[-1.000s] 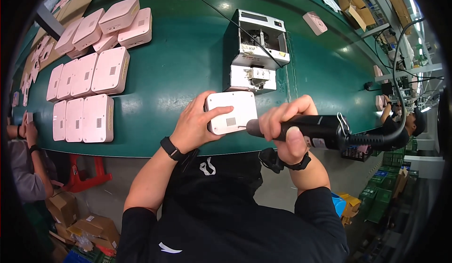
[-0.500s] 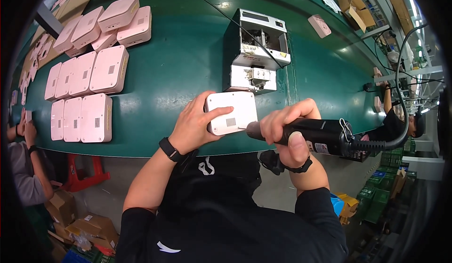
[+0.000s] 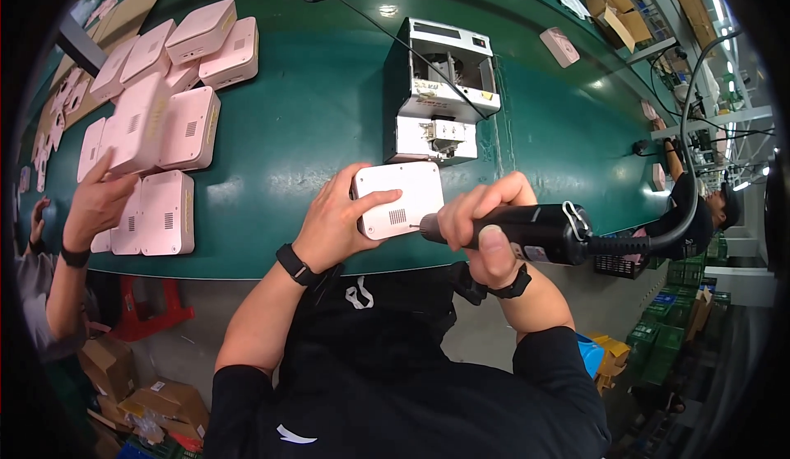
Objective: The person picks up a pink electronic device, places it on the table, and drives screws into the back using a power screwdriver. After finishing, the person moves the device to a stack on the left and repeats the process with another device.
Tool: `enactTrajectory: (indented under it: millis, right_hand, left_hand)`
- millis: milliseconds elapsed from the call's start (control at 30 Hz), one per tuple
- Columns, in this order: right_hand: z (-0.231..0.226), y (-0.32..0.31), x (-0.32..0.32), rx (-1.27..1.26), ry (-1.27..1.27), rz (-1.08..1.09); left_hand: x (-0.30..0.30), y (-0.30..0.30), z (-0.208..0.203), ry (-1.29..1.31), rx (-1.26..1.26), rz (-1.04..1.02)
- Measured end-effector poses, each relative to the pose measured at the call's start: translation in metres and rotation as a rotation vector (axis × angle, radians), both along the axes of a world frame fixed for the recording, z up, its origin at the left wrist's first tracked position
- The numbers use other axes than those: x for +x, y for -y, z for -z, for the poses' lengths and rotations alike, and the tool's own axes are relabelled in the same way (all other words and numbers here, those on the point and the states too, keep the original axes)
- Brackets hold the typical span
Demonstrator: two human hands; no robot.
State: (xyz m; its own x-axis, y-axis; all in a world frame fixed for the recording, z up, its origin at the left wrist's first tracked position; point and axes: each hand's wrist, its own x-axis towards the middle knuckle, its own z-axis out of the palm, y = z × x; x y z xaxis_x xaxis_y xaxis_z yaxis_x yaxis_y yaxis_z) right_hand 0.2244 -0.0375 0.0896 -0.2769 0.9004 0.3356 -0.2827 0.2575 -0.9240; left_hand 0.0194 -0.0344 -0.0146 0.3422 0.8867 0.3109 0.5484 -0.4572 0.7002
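Observation:
My left hand [image 3: 336, 216] grips a pale pink, square plastic housing [image 3: 418, 186] near the table's front edge. Its thumb and fingers clasp the left side, with one finger laid across the top face. That face has a slotted vent and screw holes at the corners. In my right hand [image 3: 485, 220] is a black electric screwdriver [image 3: 535, 233], held level, with its thin bit pointing left at the housing's lower right corner. Whether the bit sits in a screw there is too small to tell. Just beyond the housing stands a metal screw feeder [image 3: 444, 89].
On the left, stacked pink housings [image 3: 169, 212] stand in rows; a co-worker's hand [image 3: 95, 204] holds one, blurred. A cable [image 3: 362, 6] runs across to the screw feeder. The screwdriver's thick cord [image 3: 695, 146] rises at right. Another pink part [image 3: 559, 47] lies at the far right.
A co-worker at left has reached in and lifted a pink housing off the rows. My hands, the screwdriver and my housing keep nearly the same positions relative to each other.

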Motion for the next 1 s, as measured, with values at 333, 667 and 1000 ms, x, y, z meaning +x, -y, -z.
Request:
enactTrajectory:
  millis: [333, 667, 1000]
  right_hand:
    - [-0.006, -0.017, 0.009, 0.024, -0.042, 0.084]
    - [-0.030, -0.082, 0.013, 0.162, -0.037, 0.322]
    - [-0.038, -0.021, 0.002, 0.032, -0.172, 0.045]
  left_hand:
    - [0.004, 0.002, -0.004, -0.006, -0.003, 0.023]
    - [0.024, -0.005, -0.007, -0.027, -0.048, 0.074]
    - [0.023, -0.009, -0.002, 0.005, -0.052, 0.059]
